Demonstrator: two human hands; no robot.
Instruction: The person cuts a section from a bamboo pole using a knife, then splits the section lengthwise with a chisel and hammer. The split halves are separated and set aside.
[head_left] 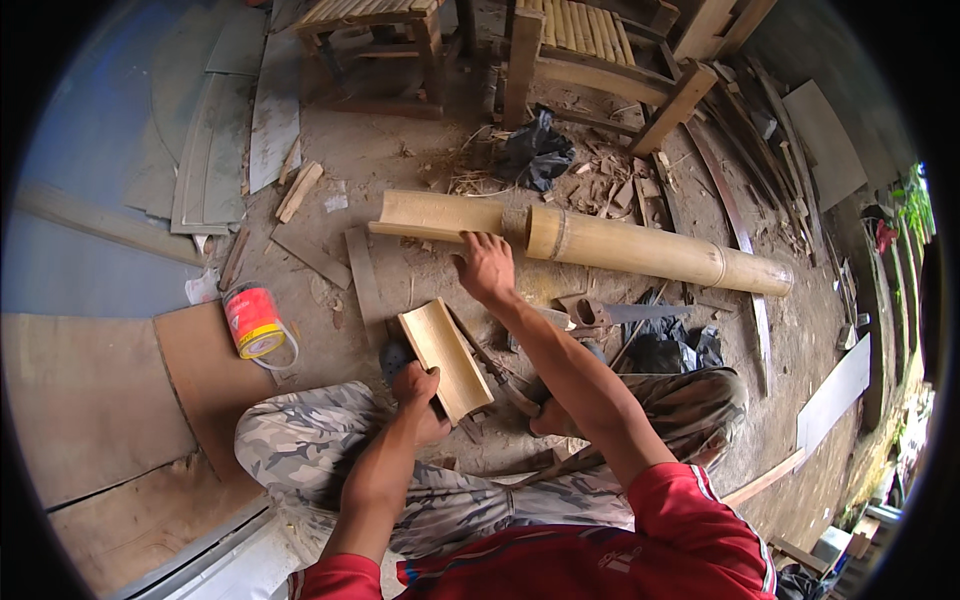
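My left hand (416,400) is closed round the lower left edge of a short split bamboo piece (448,358), its hollow side turned up. My right hand (488,270) reaches forward with its fingers apart. Its fingertips are at the near edge of a long bamboo pole (640,250) lying across the floor. The left end of that pole is cut to a half-round trough; the right part is a whole tube. Just beyond my right forearm lies a handsaw (602,312) with a dark handle. A wooden-handled tool (518,398) rests between my legs, partly hidden.
A red and yellow can (255,320) stands at the left by flat boards (90,400). Black plastic bags (538,150) lie beyond the pole and near my right knee. Bamboo-slat furniture (580,40) stands at the back. Wood scraps and strips (735,200) litter the right side.
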